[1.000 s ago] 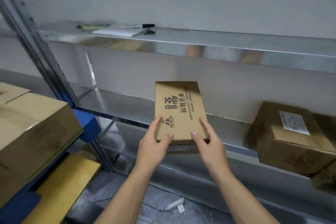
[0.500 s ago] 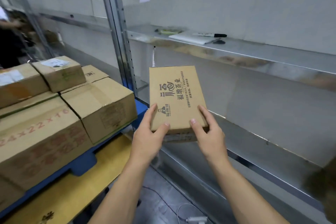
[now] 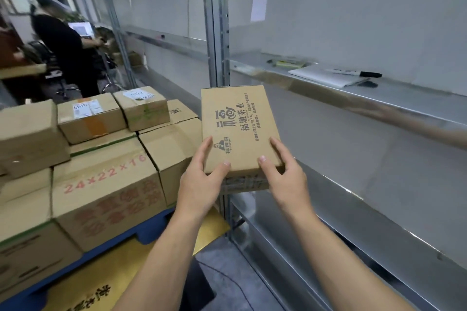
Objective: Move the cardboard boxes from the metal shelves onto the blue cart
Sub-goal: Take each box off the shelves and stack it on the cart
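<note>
One box [image 3: 238,131] between left hand [image 3: 199,185], right hand [image 3: 286,180]

Two hands [image 3: 199,184] [image 3: 288,182], one held box [image 3: 237,129]

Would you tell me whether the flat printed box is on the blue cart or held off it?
Held off it: the left hand and right hand grip the flat printed box in mid-air.

Even, soft indoor light; glare on metal shelf [image 3: 379,98]; edges warped, background blurry.
</note>
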### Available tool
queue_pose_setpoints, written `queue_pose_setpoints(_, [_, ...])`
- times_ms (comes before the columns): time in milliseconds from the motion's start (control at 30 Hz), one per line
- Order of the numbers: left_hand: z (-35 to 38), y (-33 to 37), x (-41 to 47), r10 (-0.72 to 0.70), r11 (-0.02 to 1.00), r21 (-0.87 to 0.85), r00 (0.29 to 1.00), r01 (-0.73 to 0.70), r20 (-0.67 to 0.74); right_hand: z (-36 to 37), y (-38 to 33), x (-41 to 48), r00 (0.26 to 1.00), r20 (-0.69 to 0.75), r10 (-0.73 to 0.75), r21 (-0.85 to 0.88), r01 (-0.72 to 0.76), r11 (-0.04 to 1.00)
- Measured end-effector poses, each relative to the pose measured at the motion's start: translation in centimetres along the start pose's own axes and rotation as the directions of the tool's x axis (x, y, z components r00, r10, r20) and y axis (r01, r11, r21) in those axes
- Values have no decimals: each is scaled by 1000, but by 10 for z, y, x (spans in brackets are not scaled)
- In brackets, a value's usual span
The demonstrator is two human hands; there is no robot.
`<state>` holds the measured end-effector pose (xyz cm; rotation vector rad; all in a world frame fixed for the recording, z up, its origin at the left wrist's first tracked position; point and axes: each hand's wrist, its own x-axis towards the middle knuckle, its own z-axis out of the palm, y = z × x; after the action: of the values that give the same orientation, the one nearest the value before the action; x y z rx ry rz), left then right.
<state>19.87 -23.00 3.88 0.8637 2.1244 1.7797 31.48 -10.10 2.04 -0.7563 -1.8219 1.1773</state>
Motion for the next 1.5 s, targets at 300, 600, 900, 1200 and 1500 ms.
queue_pose_setpoints(300, [-19, -6, 70, 28, 999, 20, 996, -27, -84, 52, -3, 67, 998, 51, -28, 42, 26, 999])
queue_pose_setpoints(600, [-39, -23, 168, 6, 1000, -4, 992, -6, -124, 120, -1, 155, 995, 96, -35, 73, 28, 997])
queue_pose_setpoints(900, [-51, -49, 240, -30, 1000, -5, 986, 30, -165, 175, 12, 220, 988, 155, -6, 79, -7, 997])
queue_pose_setpoints(1200, [-35, -65, 286, -60, 997, 37, 980, 68, -189, 197, 36, 273, 986, 166, 5, 85, -20, 996])
queue_pose_setpoints(1500, [-24, -71, 322, -95, 987, 91, 944, 130, -315, 222, 58, 322, 968, 253, 1, 110, -30, 993])
